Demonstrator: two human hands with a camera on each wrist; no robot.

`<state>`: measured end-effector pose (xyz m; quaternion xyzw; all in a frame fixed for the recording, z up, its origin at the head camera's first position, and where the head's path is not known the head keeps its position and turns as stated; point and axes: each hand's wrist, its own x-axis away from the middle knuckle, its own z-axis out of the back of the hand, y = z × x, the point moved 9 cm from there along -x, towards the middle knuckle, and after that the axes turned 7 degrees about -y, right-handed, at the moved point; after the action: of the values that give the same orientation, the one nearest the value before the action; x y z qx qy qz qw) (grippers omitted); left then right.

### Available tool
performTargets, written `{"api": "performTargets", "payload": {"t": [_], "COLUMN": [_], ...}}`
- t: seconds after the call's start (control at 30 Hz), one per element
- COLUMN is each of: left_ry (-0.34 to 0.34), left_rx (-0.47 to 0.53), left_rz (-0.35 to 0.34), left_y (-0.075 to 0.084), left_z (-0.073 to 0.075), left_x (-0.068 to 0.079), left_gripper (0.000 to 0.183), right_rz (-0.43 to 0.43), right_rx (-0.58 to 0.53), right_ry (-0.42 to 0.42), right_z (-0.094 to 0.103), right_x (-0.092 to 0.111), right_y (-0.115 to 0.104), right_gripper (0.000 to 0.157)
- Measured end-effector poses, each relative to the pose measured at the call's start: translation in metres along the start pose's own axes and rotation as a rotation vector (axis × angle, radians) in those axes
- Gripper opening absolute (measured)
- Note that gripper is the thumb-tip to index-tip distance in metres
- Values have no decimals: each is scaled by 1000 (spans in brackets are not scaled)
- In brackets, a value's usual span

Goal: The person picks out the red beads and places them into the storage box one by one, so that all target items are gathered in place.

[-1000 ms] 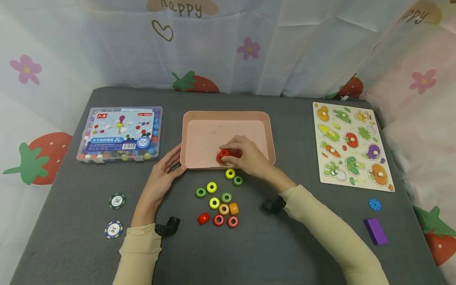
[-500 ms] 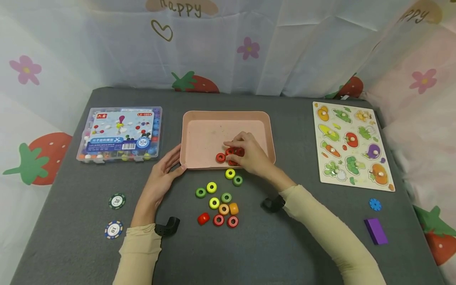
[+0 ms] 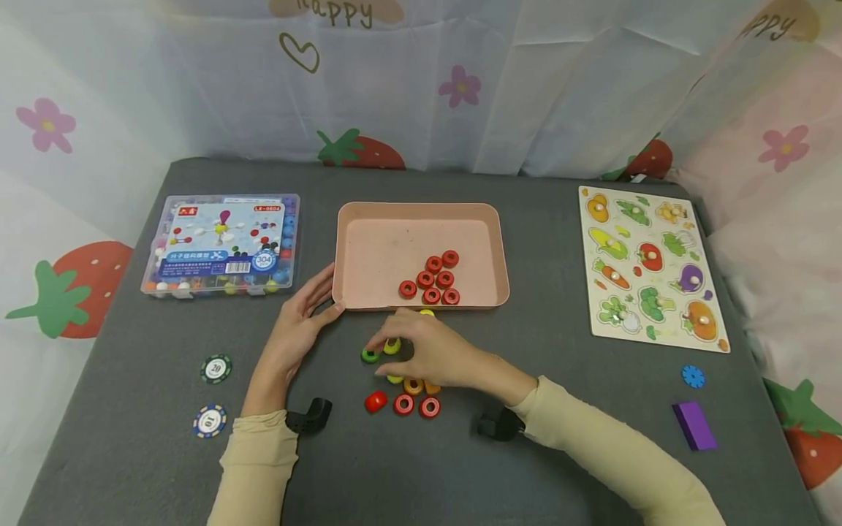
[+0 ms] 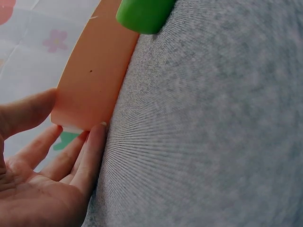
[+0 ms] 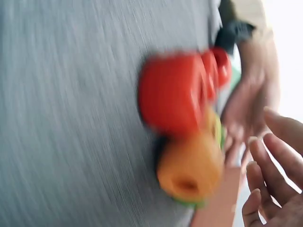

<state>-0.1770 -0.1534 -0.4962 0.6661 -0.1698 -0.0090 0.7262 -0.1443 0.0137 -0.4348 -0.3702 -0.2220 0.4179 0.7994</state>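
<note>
My left hand (image 3: 292,332) touches the near left corner of a pink tray (image 3: 375,256) with straight fingers and thumb; the left wrist view shows them against the tray's wall (image 4: 92,71). In the tray lie several red beads (image 3: 425,280), grouped toward the near right. My right hand (image 3: 427,349) hovers over loose beads before the tray, thumb and fingers apart around a green bead (image 3: 370,356) and a yellow bead (image 3: 392,346), gripping nothing. Orange beads (image 3: 413,386) and red beads (image 3: 404,405) lie nearer; the hand covers other beads. The right wrist view is blurred.
At left is a clear case of coloured pieces (image 3: 224,248), with a green poker chip (image 3: 215,369) and a blue one (image 3: 210,421) below it. A vegetable puzzle board (image 3: 651,270), a blue disc (image 3: 693,377) and a purple block (image 3: 694,427) lie at right.
My right hand has let go of the red beads in the tray and moved toward me and left, over the loose beads. My left hand has stayed at the tray's corner.
</note>
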Motion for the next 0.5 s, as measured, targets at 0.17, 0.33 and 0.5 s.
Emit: {"api": "performTargets", "payload": {"t": [0.17, 0.33, 0.5], "left_ry": [-4, -1, -1], "left_rx": [3, 1, -5], "left_rz": [0, 2, 0], "left_y": [0, 0, 0], "left_z": [0, 0, 0], "left_x": [0, 0, 0], "left_gripper": [63, 63, 63], "right_rz": [14, 65, 89], "right_rx": [58, 141, 137], "right_ry": [-151, -221, -202], "right_z": [-35, -54, -51], "right_x": [1, 2, 2], "right_y": [-7, -9, -12], "right_gripper": [38, 39, 32]}}
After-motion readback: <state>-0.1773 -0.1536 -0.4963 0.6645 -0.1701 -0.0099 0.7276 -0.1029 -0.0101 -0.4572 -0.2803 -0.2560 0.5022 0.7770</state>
